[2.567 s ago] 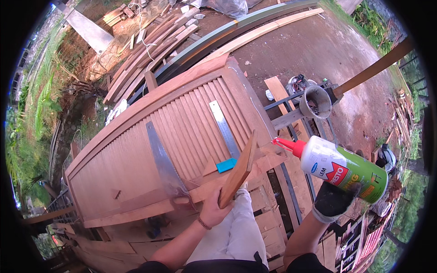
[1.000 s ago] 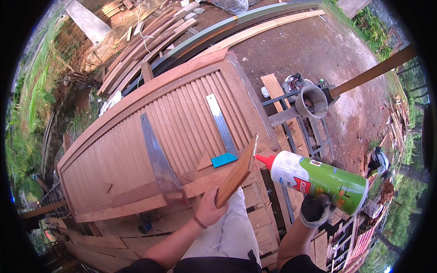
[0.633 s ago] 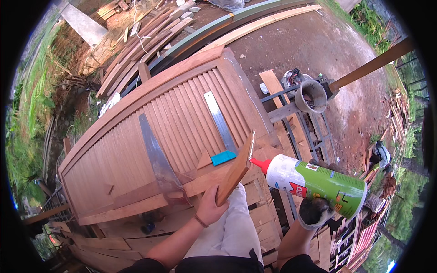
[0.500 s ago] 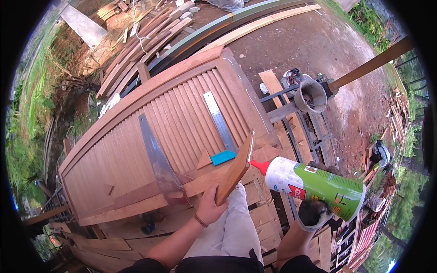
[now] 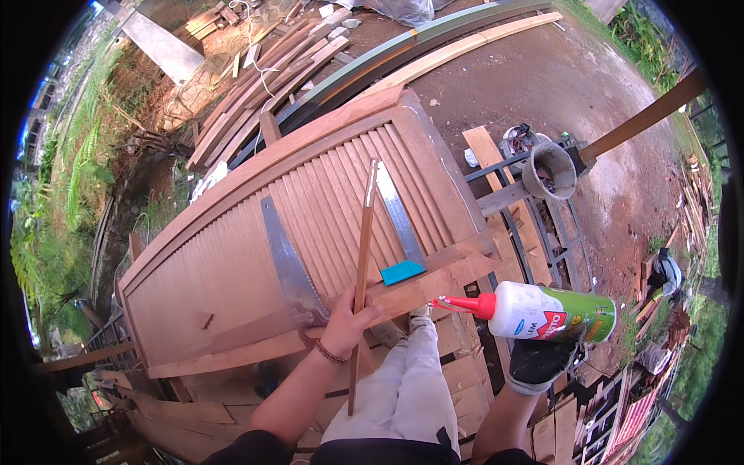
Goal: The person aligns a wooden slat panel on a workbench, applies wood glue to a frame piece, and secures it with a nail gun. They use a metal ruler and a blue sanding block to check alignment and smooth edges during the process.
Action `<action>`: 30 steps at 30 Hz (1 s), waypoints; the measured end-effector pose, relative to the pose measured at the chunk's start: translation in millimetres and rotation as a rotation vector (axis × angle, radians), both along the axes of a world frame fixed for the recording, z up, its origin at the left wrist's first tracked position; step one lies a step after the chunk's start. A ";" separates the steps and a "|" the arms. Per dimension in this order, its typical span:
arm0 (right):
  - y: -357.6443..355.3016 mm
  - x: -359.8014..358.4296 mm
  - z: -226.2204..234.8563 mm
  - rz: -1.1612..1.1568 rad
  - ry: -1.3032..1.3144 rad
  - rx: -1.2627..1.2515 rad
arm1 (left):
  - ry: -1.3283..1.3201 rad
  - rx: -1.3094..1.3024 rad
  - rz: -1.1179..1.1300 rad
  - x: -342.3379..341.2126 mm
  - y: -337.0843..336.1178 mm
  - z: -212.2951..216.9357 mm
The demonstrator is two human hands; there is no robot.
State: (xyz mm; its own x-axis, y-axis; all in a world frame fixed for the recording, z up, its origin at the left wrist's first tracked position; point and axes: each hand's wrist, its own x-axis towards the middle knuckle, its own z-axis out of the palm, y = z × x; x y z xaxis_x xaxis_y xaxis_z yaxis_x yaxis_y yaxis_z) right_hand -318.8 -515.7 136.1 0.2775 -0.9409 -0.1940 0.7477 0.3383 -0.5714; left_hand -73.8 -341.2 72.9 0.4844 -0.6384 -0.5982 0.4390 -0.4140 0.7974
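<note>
My left hand is closed around a narrow brown wooden slat, held slanting up with white glue near its upper end. In my right hand, which wears a dark glove, is a white and green glue bottle lying on its side. Its red nozzle points left, apart from the slat. Beneath the slat lies a louvred wooden panel with a raised frame. A handsaw and a try square with a teal handle rest on it.
A grey bucket stands beyond the panel's right end, near metal rails. Long boards are piled at the far left. A wooden post slants in from the right. Planks and offcuts lie low around my legs.
The slat has swung left and turned narrow side up, away from the nozzle. The glue bottle has tipped closer to level, and its red nozzle now shows at full length.
</note>
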 end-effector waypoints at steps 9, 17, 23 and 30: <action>15.8 -9.0 -38.0 -0.002 -0.004 0.219 | 0.335 -0.093 0.214 -44.1 104.3 -52.6; 22.3 -9.1 -30.2 0.050 0.060 -0.123 | 0.090 -0.374 0.416 19.8 -24.8 -10.8; 14.9 -4.5 -3.8 0.136 -0.014 -0.380 | 0.140 -0.408 0.748 98.5 -83.3 30.6; 17.2 -2.6 -7.1 0.148 0.069 -0.475 | 0.296 -0.225 0.890 100.7 -62.0 -3.1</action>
